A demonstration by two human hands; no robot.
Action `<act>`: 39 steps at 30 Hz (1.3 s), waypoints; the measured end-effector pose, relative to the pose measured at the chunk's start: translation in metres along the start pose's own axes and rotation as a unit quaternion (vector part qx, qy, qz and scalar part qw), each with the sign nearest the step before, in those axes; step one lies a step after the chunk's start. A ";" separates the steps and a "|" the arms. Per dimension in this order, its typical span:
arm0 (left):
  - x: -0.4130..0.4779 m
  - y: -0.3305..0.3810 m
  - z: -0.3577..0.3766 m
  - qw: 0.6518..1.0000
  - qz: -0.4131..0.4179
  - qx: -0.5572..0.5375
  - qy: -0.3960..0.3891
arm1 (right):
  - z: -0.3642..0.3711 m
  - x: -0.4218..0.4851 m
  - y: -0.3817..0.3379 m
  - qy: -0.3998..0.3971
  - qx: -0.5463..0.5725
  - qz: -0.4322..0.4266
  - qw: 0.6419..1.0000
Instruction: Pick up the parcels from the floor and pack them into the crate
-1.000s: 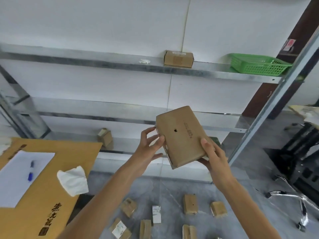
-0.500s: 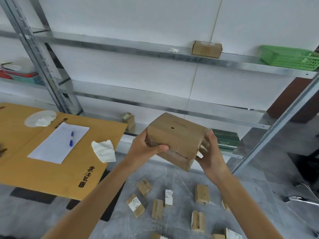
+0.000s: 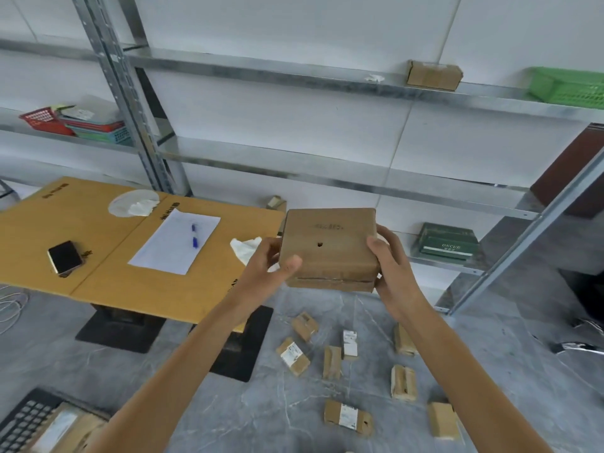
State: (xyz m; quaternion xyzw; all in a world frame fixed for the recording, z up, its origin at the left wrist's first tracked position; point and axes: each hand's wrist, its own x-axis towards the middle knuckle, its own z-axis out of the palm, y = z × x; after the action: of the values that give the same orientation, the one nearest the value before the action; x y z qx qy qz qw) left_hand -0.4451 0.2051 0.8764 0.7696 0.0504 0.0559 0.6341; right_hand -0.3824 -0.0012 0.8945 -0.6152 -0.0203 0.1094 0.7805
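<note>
Brown cardboard fills the middle of the frame: a flat, squarish parcel (image 3: 330, 246) is held in the air above the grey floor (image 3: 235, 407). Its broad top face is turned towards the camera, with a small dark hole near its centre and a faint print above that. The left hand (image 3: 261, 273) grips the parcel's left edge, thumb pressed on the top face by the near corner, the other fingers curled behind the side. The right hand (image 3: 392, 269) clasps the right edge, thumb lying on the top rim, fingers wrapped round the side. Both forearms reach in from the bottom of the frame.

Below the held parcel, in the lower middle and lower right, small parcels (image 3: 348, 417) lie scattered on the floor, apart from one another, some with white labels. In the lower left corner stands a black crate (image 3: 23, 416) with a latticed wall, well apart from the held parcel; a labelled carton (image 3: 62, 431) lies inside it.

Left of centre, a table (image 3: 130, 289) topped with yellow-brown cardboard carries a white sheet (image 3: 163, 253) with a blue pen (image 3: 194, 235) on it, a phone (image 3: 64, 257) and a crumpled tissue (image 3: 245, 250) just beside the left hand. Metal shelving (image 3: 294, 165) crosses the upper half, with a cardboard box (image 3: 434, 75) and a green basket (image 3: 568, 88) at upper right. A dark green box (image 3: 446, 240) sits low at the right, and a red basket (image 3: 45, 119) is at upper left.
</note>
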 end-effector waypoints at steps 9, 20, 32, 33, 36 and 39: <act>-0.070 -0.007 -0.031 0.996 0.021 -0.046 0.069 | 0.023 -0.071 0.020 -0.059 -0.034 -0.026 0.997; -0.175 -0.014 -0.072 0.981 -0.013 0.025 0.194 | 0.067 -0.139 0.057 -0.137 -0.118 -0.028 0.983; -0.283 -0.027 -0.196 0.973 -0.049 0.062 0.217 | 0.184 -0.222 0.102 -0.130 -0.113 0.013 0.985; -0.293 -0.030 -0.215 0.973 -0.053 0.062 0.216 | 0.203 -0.231 0.108 -0.124 -0.104 0.018 0.987; -0.315 -0.033 -0.257 0.975 -0.063 0.062 0.202 | 0.244 -0.247 0.121 -0.109 -0.080 0.027 0.990; -0.348 -0.042 -0.314 0.980 -0.069 0.074 0.173 | 0.298 -0.272 0.145 -0.097 -0.074 0.037 0.992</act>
State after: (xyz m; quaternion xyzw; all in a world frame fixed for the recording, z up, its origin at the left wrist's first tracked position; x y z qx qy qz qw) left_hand -0.8367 0.4659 0.8869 0.7877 0.2162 0.1404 0.5595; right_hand -0.7181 0.2624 0.8551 -0.6583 -0.0811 0.1950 0.7225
